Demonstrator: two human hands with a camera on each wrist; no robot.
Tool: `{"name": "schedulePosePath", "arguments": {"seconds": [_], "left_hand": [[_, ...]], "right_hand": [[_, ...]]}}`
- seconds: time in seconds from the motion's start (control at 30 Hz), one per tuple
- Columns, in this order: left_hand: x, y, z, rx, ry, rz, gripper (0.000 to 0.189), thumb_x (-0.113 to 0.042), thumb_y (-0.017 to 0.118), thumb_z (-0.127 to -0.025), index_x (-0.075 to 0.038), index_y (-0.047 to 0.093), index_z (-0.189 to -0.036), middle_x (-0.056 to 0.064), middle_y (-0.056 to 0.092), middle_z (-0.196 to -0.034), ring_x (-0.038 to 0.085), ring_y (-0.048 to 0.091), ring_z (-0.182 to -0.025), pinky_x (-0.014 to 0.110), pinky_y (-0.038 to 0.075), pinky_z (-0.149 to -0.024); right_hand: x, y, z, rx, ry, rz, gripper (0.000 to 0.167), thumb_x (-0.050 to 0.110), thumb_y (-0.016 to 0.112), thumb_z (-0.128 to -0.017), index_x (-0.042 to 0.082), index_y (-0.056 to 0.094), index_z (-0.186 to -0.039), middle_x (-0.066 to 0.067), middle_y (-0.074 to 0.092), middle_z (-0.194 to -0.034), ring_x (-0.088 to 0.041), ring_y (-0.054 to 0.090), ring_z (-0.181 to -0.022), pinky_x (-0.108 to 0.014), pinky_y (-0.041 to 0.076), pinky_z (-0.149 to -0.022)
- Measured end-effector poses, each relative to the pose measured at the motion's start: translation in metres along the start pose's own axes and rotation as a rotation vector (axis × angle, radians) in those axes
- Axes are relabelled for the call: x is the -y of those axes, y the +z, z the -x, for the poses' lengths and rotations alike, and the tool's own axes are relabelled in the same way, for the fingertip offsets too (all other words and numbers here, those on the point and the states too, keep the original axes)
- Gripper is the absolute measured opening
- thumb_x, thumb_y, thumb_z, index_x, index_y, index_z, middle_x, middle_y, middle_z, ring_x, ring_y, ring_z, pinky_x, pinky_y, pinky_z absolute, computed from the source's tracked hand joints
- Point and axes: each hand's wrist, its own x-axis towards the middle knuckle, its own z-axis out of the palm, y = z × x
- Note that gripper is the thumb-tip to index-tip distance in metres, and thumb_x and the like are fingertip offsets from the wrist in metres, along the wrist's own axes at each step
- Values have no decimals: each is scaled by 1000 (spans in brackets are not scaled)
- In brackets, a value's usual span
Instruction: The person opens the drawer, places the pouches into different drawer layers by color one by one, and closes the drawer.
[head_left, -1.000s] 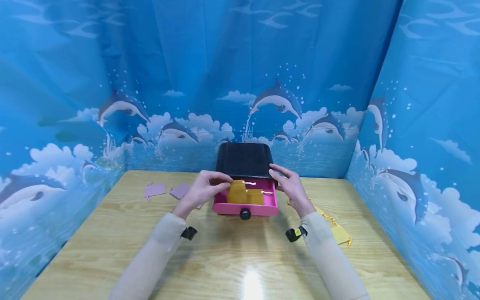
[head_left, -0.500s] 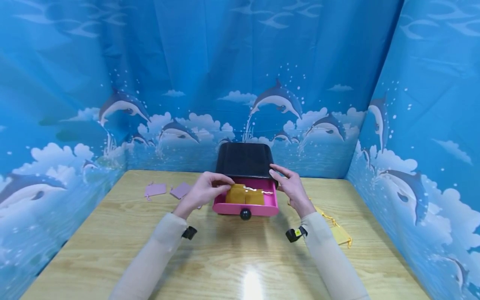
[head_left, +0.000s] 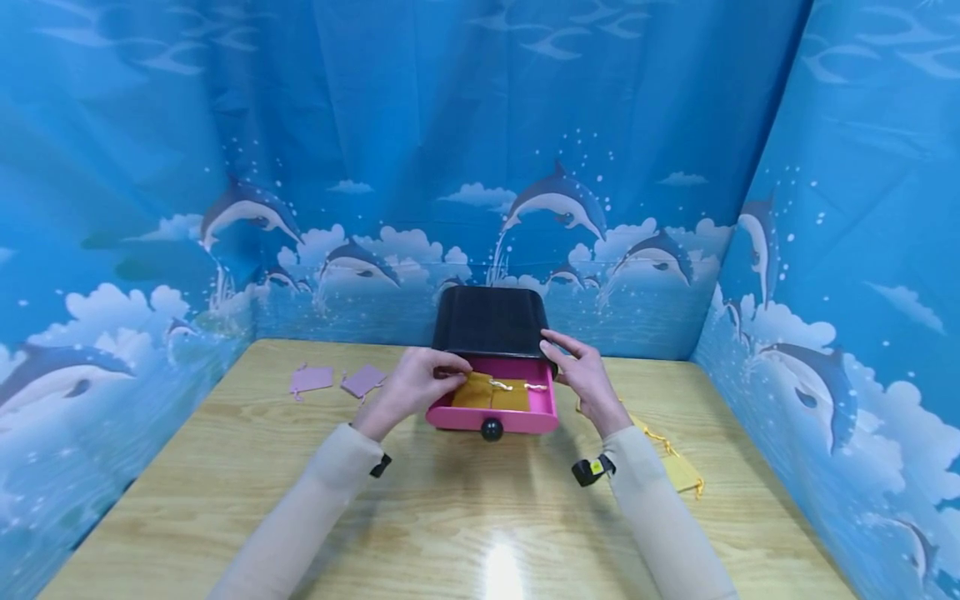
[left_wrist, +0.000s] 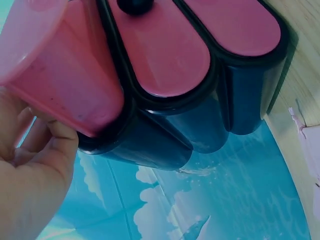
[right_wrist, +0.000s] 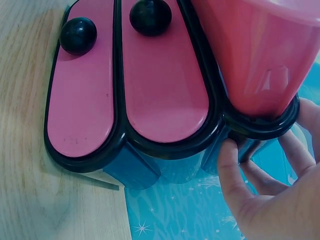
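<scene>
A small black drawer cabinet [head_left: 491, 321] with pink drawers stands on the table, its top drawer [head_left: 536, 423] pulled out. Two mustard drawstring pouches [head_left: 510, 395] with white cords lie side by side in that drawer. My left hand [head_left: 412, 385] reaches over the drawer's left wall, thumb and forefinger pinching the upper left corner of the left pouch; the left wrist view hides those fingertips behind the pink wall. My right hand [head_left: 588, 383] holds the cabinet's right side by its front rim, fingers bent against the black casing [right_wrist: 257, 131].
Lilac pouches [head_left: 311, 379] lie on the table left of the cabinet. Yellow pouches [head_left: 681, 472] lie to the right, partly hidden by the right arm. Two lower drawers with black knobs [right_wrist: 150, 17] are pushed in. A blue dolphin-print curtain [head_left: 480, 167] surrounds the table.
The left pouch, earlier standing up in my left fingers, has tilted down and now lies nearly flat in the drawer. My left hand has lowered slightly with it. The right hand stays put.
</scene>
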Motion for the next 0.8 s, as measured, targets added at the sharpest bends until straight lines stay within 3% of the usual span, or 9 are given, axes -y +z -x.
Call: {"name": "schedulePosePath", "arguments": {"seconds": [0.4,0.63,0.8], "left_hand": [[3,6,2,-176,163,-2,17,-6,75,-85,-9,78,-102,6,76,-100,19,72,-90,33,60,-77],[0,4,3,-139,181,-57,20,1,73,-85,-11,79,-100,4,76,-98,17,71,-90,29,59,-76],[1,6,4,-136,173,-32,22,4,72,-85,-10,78,-100,5,76,-100,19,72,-93,32,59,-78]], "right_hand": [[0,0,1,5,-3,-3,48,41,64,-94,27,56,-140,-1,38,-156,-26,45,-137,-47,48,-103],[-1,-1,-2,-1,3,3,49,43,64,-94,28,56,-140,0,38,-156,-28,48,-135,-47,47,-104],[-3,0,-3,-5,12,4,49,44,65,-93,30,56,-139,0,38,-156,-28,48,-134,-47,46,-104]]}}
